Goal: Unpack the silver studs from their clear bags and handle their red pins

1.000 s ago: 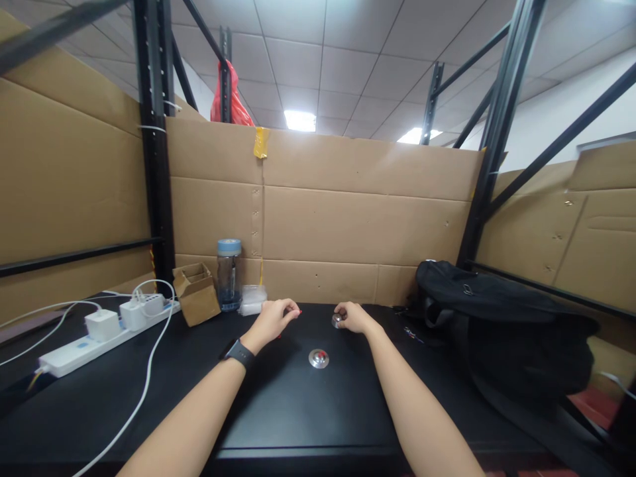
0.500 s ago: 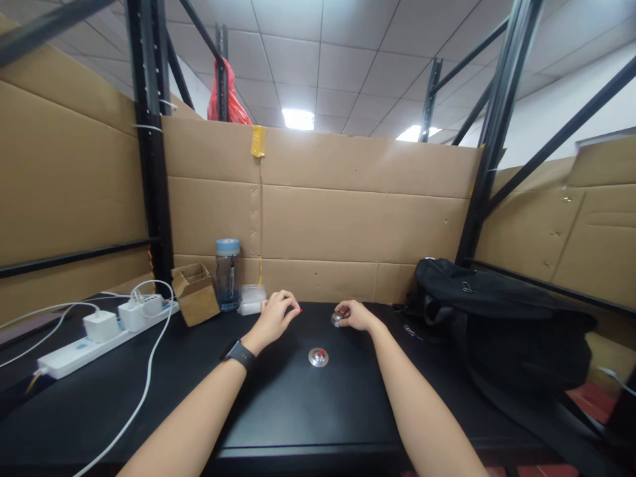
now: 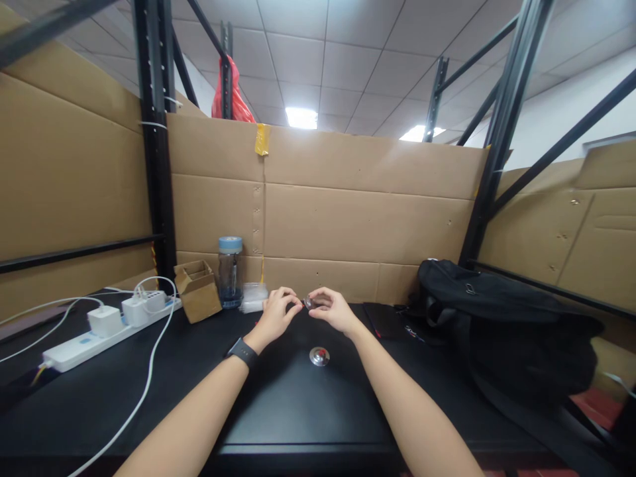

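Your left hand (image 3: 281, 315) was pinched narrow, thumb against the fingers, with a tiny red piece (image 3: 303, 303) at its tips, too small to make out in detail. Your right hand (image 3: 334, 310) was closed narrow around a small shiny metal piece (image 3: 309, 303), held between thumb and fingertips. The two hands nearly met, so the red piece was just beside the metal one; you could not tell from this view whether they touched.

On your left wrist you wore a dark watch (image 3: 242, 353). Nearer you than the hands, a round silver disc (image 3: 318, 356) with a red spot at its middle lay flat on the black table (image 3: 298, 411).

Just beyond your left hand was a translucent plastic packet (image 3: 254, 298), then an upright bottle (image 3: 230, 275) with a blue lid and a tilted, open cardboard box (image 3: 199, 298). Farther left lay a white power strip (image 3: 67, 358) with chargers plugged in. To the right of your right hand lay a flat dark item (image 3: 385, 320), and beyond it a big black bag (image 3: 507, 324). A cardboard panel (image 3: 322, 222) stood behind everything.
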`<state>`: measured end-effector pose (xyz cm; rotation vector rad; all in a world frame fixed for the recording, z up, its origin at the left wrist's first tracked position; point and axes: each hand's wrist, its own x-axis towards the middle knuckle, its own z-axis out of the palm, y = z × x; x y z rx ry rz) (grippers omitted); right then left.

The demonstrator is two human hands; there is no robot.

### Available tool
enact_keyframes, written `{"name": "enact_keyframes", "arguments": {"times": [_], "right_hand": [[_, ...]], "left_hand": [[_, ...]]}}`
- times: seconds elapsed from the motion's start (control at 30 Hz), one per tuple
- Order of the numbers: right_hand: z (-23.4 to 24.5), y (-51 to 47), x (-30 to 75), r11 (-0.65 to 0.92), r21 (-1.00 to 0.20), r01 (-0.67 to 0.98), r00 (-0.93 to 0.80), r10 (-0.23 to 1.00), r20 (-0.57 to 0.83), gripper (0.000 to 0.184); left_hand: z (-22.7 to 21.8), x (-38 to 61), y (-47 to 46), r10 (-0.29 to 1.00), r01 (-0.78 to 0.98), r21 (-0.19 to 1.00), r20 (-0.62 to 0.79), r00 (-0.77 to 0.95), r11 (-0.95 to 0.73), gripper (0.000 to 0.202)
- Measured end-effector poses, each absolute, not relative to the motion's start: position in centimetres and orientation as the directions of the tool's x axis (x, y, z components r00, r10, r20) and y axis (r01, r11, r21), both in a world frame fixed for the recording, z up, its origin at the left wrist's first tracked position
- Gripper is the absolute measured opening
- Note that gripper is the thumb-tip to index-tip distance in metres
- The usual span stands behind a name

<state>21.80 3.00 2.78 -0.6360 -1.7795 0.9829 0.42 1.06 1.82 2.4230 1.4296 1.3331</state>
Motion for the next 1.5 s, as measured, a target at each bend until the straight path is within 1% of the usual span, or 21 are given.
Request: {"name": "enact_keyframes", "arguments": {"times": [0.07,0.17,0.3,0.43,0.57,0.67,0.73,0.8,0.9,1.0,1.07,1.17,1.27,1.4,1.5], "right_hand": [[2.9,2.0,20.5,0.509,-0.856,-0.089,-0.394,0.771,0.5,0.045],[2.8,1.3,19.6,0.477,-0.868,-0.136,-0.386,0.782,0.49,0.046],[2.8,1.3,19.4,0.487,-0.864,-0.127,-0.354,0.791,0.498,0.047],[2.5,1.5,19.2,0.511,-0.854,-0.097,-0.338,0.79,0.511,0.043],[2.1,1.5,18.8,0.484,-0.863,-0.147,-0.317,0.803,0.504,0.042],[2.2,1.4,18.7,0.447,-0.884,-0.139,-0.298,0.832,0.468,0.045],[2.4,1.5,18.9,0.451,-0.889,-0.079,-0.301,0.84,0.452,0.041],[2.5,1.6,19.2,0.492,-0.87,0.034,-0.313,0.832,0.458,0.035],[2.1,2.0,19.5,0.559,-0.807,0.189,-0.341,0.808,0.48,0.033],[1.7,2.3,19.4,0.621,-0.74,0.259,-0.351,0.774,0.527,0.025],[1.5,2.5,19.5,0.671,-0.669,0.319,-0.359,0.739,0.57,0.02],[1.5,2.6,20.0,0.711,-0.521,0.472,-0.411,0.7,0.584,0.015],[1.6,2.8,21.0,0.703,-0.391,0.594,-0.484,0.701,0.524,0.012],[2.1,3.0,21.9,0.677,-0.356,0.644,-0.483,0.721,0.497,0.012],[2.1,2.9,22.1,0.652,-0.326,0.684,-0.484,0.741,0.466,0.012]], "left_hand": [[1.8,0.4,1.2,0.719,0.685,0.43,0.665,0.201,-0.589,0.019],[1.8,0.4,1.4,0.705,0.67,0.434,0.683,0.191,-0.602,0.014],[1.7,0.4,1.4,0.678,0.66,0.422,0.712,0.184,-0.622,0.013],[1.6,0.4,1.4,0.642,0.66,0.388,0.743,0.19,-0.644,0.011],[1.7,0.4,1.2,0.617,0.679,0.356,0.765,0.183,-0.642,0.009],[1.9,0.6,0.9,0.605,0.694,0.338,0.776,0.177,-0.636,0.009],[2.1,0.7,0.7,0.6,0.703,0.329,0.781,0.172,-0.63,0.01],[2.2,0.7,0.6,0.6,0.713,0.325,0.783,0.165,-0.621,0.01],[2.2,0.9,0.4,0.605,0.717,0.318,0.776,0.179,-0.621,0.011],[2.1,0.9,0.4,0.619,0.709,0.315,0.756,0.215,-0.631,0.012],[2.0,0.6,0.6,0.641,0.712,0.308,0.725,0.253,-0.631,0.014],[2.0,-0.5,1.3,0.7,0.753,0.281,0.642,0.314,-0.596,0.02],[1.8,-2.4,2.2,0.777,0.817,0.235,0.524,0.349,-0.526,0.022],[1.6,-4.5,2.8,0.833,0.841,0.187,0.356,0.424,-0.508,0.017],[1.5,-5.0,2.9,0.86,0.864,0.163,0.291,0.418,-0.476,0.016]]}}
